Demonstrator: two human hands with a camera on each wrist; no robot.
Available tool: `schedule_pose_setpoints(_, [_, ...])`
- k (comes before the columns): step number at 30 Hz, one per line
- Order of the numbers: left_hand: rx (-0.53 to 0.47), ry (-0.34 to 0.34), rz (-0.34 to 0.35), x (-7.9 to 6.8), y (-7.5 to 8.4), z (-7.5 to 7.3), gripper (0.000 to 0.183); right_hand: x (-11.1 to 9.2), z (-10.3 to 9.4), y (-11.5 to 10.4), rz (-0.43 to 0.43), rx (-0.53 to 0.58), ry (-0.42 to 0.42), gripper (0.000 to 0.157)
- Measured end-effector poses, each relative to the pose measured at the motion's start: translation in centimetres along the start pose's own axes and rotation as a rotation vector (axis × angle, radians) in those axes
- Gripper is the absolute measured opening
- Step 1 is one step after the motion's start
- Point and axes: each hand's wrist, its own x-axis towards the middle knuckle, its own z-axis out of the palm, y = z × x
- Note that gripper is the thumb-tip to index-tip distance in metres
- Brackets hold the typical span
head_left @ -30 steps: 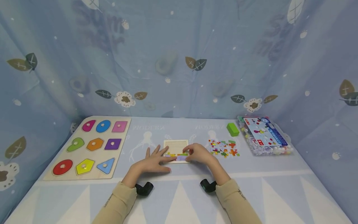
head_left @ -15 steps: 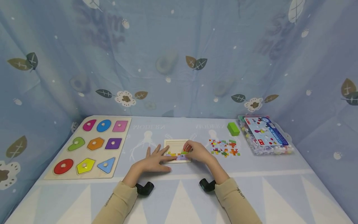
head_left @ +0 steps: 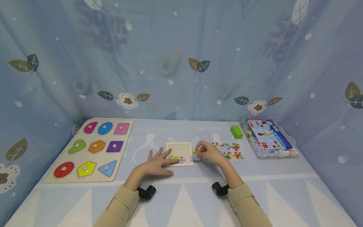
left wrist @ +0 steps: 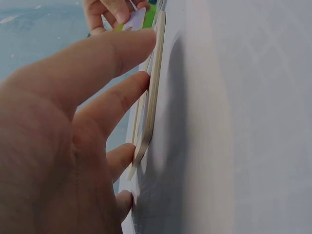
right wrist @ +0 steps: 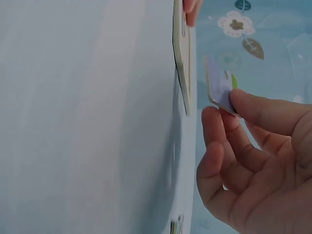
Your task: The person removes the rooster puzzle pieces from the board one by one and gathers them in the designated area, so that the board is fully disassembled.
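A shallow wooden puzzle frame (head_left: 179, 148) lies at mid-table, with a few purple and yellow jigsaw pieces (head_left: 181, 160) along its lower left. My left hand (head_left: 157, 164) has its fingers spread, the fingertips resting on the frame's left side and on the pieces. Just off the frame's right edge, my right hand (head_left: 211, 153) pinches a purple jigsaw piece with a green edge (right wrist: 219, 87) between thumb and fingers. That piece is clear of the frame in the right wrist view. Loose colourful jigsaw pieces (head_left: 236, 150) lie to the right, partly hidden behind the right hand.
A wooden shape board (head_left: 95, 164) with knobbed coloured shapes lies at the left. Back right are a green block (head_left: 236, 131) and a clear plastic case of beads (head_left: 269, 153) with a printed label. A patterned curtain (head_left: 181, 78) closes off the table's back and sides.
The right hand has moved right, lifting the purple and green piece out of the frame's lower right. The left hand keeps its place on the frame.
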Motion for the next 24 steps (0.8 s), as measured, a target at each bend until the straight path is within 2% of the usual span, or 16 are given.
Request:
schedule_pose_setpoints(13, [0.000,-0.002,0.005,-0.1,-0.1,0.2,0.053,-2.9,-4.1,3.2,0.033,0.139,0.056,0.020])
schedule_pose_setpoints(18, [0.002,-0.001,0.007,-0.1,-0.2,0.3,0.053,-4.1,-5.5,4.3,0.049,0.128,0.069,0.023])
schedule_pose_setpoints(24, [-0.003,-0.004,0.007,-0.1,-0.2,0.0,0.054,-5.5,-7.2,5.2,0.109,0.085,0.093,0.031])
